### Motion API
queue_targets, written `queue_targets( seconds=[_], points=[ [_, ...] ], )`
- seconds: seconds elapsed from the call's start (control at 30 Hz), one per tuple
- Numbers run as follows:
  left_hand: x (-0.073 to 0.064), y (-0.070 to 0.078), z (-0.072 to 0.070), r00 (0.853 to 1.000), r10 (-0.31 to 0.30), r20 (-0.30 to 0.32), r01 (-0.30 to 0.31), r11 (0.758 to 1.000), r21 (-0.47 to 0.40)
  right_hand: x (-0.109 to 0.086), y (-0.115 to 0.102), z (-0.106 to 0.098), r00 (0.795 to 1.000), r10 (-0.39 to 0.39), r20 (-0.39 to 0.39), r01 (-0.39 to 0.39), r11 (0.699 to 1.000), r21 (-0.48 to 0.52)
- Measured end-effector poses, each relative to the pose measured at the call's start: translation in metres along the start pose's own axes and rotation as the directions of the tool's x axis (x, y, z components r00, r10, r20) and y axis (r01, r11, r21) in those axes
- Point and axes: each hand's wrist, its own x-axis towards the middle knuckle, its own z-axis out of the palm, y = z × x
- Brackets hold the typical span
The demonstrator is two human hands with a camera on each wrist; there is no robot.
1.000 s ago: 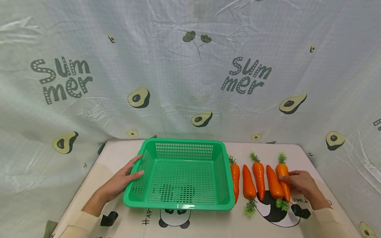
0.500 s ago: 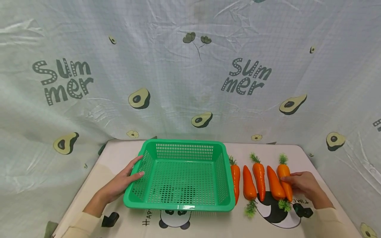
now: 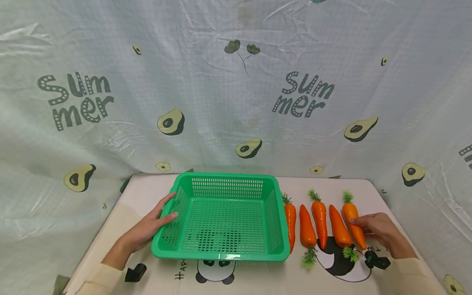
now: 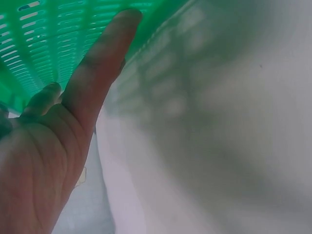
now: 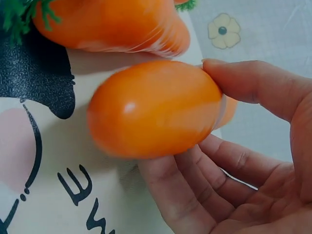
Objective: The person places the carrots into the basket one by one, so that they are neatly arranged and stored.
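Observation:
In the head view, my left hand [image 3: 147,225] holds the left side of a green plastic basket [image 3: 221,257], with its thumb over the rim. The left wrist view shows the fingers against the slotted basket wall [image 4: 63,34]; part of the hand is out of sight. On the right, my right hand [image 3: 381,229] holds an orange carrot [image 3: 352,217] with a green leafy top, the rightmost of a row. Up close, thumb and fingers pinch this carrot [image 5: 156,109], whose tapered end points at the camera. Beside it lies another carrot [image 3: 340,229], apart from it.
More carrots lie between the basket and the right hand: one carrot [image 3: 321,221], another carrot [image 3: 307,229], and one carrot [image 3: 290,223] partly behind the basket's right rim. The white table mat [image 3: 173,282] has panda prints. A printed curtain [image 3: 221,102] hangs behind the table.
The lower end of the gripped carrot has swung to the right, away from its neighbour, and my right hand has shifted slightly right. The left hand and basket have stayed in place.

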Motion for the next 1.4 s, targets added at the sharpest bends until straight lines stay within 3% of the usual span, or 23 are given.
queue_targets(
  seconds=[0.3,0.63,1.1,1.4],
  points=[
    [-0.001,-0.001,0.000,1.000,0.007,0.022,-0.006,0.998,-0.068,-0.002,-0.006,-0.001,0.998,-0.058,0.018,0.058,0.998,0.005],
    [0.001,0.000,0.000,1.000,0.000,0.016,0.001,0.998,-0.056,-0.013,-0.025,0.000,0.985,-0.166,0.036,0.167,0.986,-0.029],
    [0.002,0.002,-0.001,1.000,-0.004,0.020,0.005,0.997,-0.073,-0.016,-0.047,0.005,0.969,-0.237,0.065,0.239,0.971,-0.023],
    [0.002,0.001,0.002,0.999,-0.033,0.002,0.033,0.999,-0.022,-0.022,-0.057,0.015,0.959,-0.276,0.069,0.277,0.961,-0.006]
  ],
)
